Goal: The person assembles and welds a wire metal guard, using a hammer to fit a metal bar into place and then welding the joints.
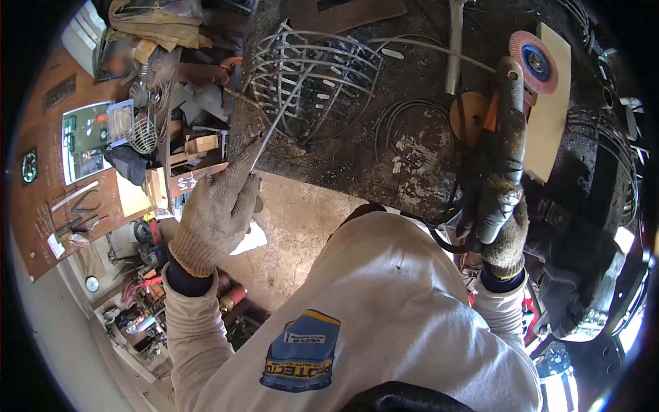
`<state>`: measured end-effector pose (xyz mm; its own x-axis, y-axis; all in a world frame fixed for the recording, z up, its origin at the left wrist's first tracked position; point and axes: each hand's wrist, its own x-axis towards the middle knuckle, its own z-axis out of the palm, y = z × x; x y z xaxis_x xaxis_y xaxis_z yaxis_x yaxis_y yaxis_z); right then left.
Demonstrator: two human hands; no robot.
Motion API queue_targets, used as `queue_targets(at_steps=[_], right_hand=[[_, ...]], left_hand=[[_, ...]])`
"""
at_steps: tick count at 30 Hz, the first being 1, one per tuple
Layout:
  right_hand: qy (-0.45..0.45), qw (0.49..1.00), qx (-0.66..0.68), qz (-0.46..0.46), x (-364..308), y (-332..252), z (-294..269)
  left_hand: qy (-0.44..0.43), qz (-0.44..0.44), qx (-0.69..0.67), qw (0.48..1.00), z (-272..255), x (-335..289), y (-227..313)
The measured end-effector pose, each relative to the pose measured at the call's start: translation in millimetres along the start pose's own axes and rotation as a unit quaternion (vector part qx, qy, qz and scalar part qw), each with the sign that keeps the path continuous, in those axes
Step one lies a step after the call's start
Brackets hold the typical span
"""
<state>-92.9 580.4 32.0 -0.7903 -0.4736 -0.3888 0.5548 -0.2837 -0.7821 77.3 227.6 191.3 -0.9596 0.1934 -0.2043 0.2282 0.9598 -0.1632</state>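
Note:
My left hand (pixel 216 213), in a knitted work glove, is closed on the lower end of a thin metal rod (pixel 280 117). The rod slants up across a curved wire frame (pixel 312 79) of bent rods lying on the dark workbench (pixel 336 161). Whether rod and frame are joined I cannot tell. My right hand (pixel 511 240), also gloved, grips an angle grinder (pixel 510 130) by its body. A pinkish flap disc (pixel 542 58) with a blue centre is at the grinder's far end, apart from the frame. The grinder hides part of the right fingers.
Coiled wire (pixel 391 127), a metal bar (pixel 454 51) and a round brown disc (pixel 468 113) lie on the bench. A pale board (pixel 555 103) stands beside the flap disc. At the right is a bench vise (pixel 580 288). Cluttered shelves (pixel 195 103) line the left.

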Motion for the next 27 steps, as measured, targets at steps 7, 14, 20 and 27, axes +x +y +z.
queue_targets(at_steps=[7, 14, 20, 27], right_hand=[[0.039, 0.982, 0.149, 0.110, 4, 1, -30], [-0.013, 0.974, 0.162, 0.156, 10, -10, -49], [-0.052, 0.987, 0.046, 0.147, 18, -5, -69], [-0.061, 0.988, -0.051, 0.130, 15, 4, -79]], left_hand=[[0.002, -0.014, -0.077, 0.997, -7, 7, 6], [-0.098, -0.246, -0.267, 0.927, -17, 22, 16], [0.016, -0.040, -0.075, 0.996, 0, 7, 10], [-0.010, -0.103, -0.162, 0.981, -2, 13, 13]])
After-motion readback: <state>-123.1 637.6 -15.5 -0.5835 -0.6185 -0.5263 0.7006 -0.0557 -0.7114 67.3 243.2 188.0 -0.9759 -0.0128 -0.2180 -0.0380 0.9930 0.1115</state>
